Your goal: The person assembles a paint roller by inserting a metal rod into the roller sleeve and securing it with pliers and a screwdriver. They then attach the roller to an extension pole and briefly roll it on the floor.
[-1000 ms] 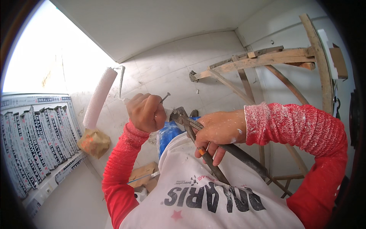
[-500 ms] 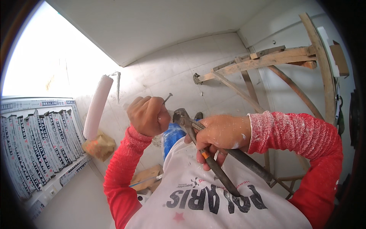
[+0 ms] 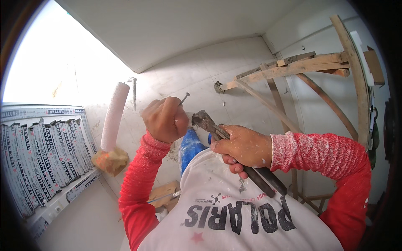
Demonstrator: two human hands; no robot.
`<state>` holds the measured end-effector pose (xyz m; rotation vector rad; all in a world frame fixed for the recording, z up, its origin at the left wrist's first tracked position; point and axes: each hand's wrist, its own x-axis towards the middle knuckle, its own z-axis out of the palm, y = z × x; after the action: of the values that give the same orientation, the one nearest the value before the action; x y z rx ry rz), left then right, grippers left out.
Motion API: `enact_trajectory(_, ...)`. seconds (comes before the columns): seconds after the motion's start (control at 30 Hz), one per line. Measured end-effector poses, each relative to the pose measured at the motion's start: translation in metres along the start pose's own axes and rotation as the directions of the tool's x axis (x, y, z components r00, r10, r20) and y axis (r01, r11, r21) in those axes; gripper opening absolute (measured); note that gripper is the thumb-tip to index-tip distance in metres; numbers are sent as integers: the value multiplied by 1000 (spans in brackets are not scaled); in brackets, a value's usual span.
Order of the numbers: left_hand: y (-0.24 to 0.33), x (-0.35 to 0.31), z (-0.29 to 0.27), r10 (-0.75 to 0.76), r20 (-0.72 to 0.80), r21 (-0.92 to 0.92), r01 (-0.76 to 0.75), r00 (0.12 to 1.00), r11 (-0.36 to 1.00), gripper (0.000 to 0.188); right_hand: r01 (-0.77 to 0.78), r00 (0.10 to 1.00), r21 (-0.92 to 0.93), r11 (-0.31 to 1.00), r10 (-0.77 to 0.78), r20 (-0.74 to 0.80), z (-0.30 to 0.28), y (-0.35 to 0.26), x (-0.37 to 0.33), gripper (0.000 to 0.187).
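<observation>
My left hand (image 3: pixel 165 119) is closed in a fist around a thin metal nail (image 3: pixel 185 98), whose flat head sticks out past the fingers, pointing up and right. Most of the shank is hidden in the grip. In my right hand (image 3: pixel 247 146) is a pair of pincers (image 3: pixel 206 122) with long dark handles, worn and dirty. Their jaws lie just to the right of my left fist, and a small gap seems to part them from it. The handles run down over my white shirt, close together. Both red sleeves are dusted with white.
A pale paint roller (image 3: pixel 114 119) stands tilted at left, above a yellowish crumpled bag (image 3: pixel 111 161). Window profiles in printed film (image 3: pixel 46 159) are at far left. A wooden trestle (image 3: pixel 301 67) fills the right side. Wood pieces (image 3: pixel 163 194) lie below my left forearm.
The pincers' handles have come together from a wider spread, and my right hand has shifted slightly. My left fist has turned a little, still around the nail. The whole view has moved slightly.
</observation>
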<state>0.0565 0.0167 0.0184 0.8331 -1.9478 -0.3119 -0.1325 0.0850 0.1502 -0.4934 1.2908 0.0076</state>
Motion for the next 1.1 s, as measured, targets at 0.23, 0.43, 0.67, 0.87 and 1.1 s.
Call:
enact_trajectory(0.23, 2, 6, 14, -29, 13, 70, 28, 999, 997, 4, 211, 947, -400, 892, -289, -144, -15, 22, 24, 27)
enact_trajectory(0.43, -28, 7, 29, -342, -4, 110, 341, 940, 934, 15, 434, 785, -708, 558, -620, -8, 1, 47, 23, 27)
enact_trajectory(0.67, -52, -12, 7, -416, -22, -200, 404, 909, 893, 21, 390, 861, 94, 916, -326, -391, -91, 82, 24, 35)
enact_trajectory(0.87, 3, 18, 6, -623, 142, -774, 479, 769, 414, 24, 329, 890, 428, 842, -124, -439, -133, 180, 57, 41)
enact_trajectory(1.1, 37, 39, 44, -470, 201, -759, 440, 859, 480, 26, 193, 932, 342, 919, -63, -357, -132, 270, 87, 26)
